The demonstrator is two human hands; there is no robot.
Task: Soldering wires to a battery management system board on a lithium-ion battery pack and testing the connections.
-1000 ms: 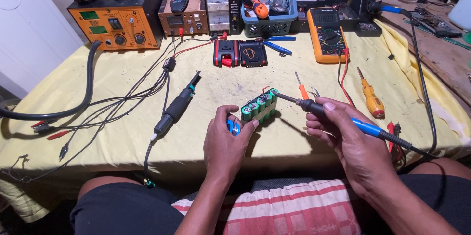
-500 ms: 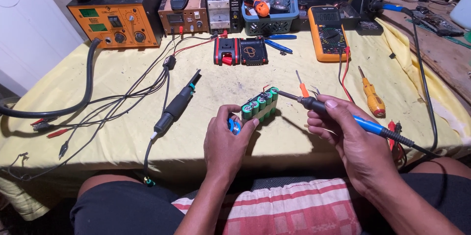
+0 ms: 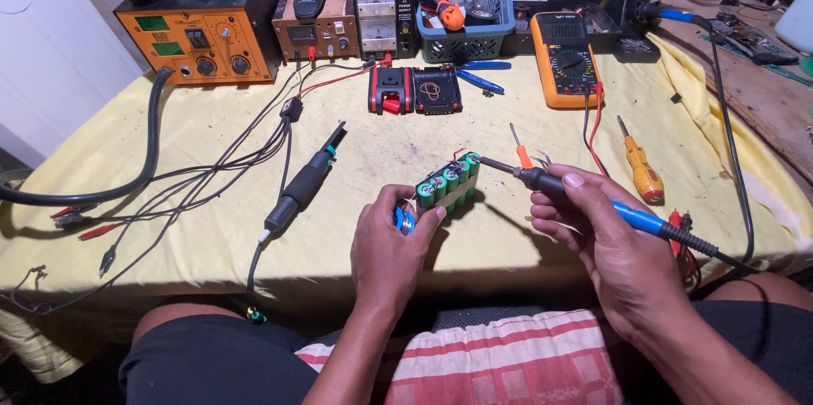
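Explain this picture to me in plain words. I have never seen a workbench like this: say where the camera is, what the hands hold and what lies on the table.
The camera sits on the person's head, looking down. The left hand holds a battery pack of green cells. The right hand holds a blue-handled soldering iron, its tip at the pack's far end. On the yellow table cover lie a black hot-air handpiece, an orange screwdriver, an orange multimeter and a red-and-black casing. Behind stand an orange station and a blue basket.

battery pack [image 3: 447,187]: near end behind fingers [image 3: 398,210] | iron cable [image 3: 720,254]: cut off
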